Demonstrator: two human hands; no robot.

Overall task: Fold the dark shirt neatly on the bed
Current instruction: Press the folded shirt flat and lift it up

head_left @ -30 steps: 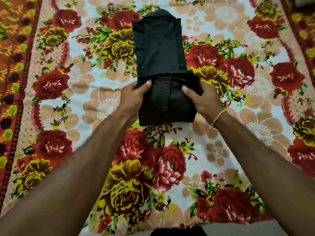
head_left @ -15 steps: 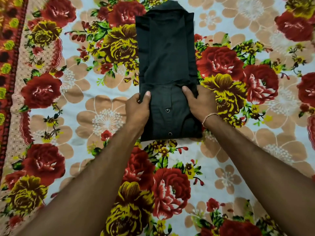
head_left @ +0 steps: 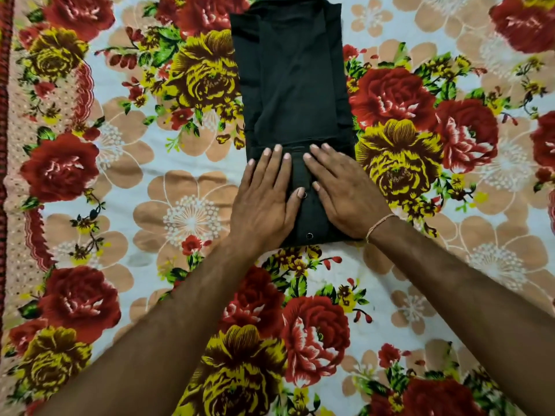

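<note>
We're looking down at one dark shirt lying in a long narrow strip on the bed, its near end folded back over itself; the floral bedsheet is spreading out all round it and nothing is sitting in the way; our two hands are lying flat, fingers straight and a bit spread, pressing that folded end; left hand is on its left half, right hand on its right half, thumbs nearly meeting; two buttons are showing between them; a thin thread band is circling our right wrist.
</note>
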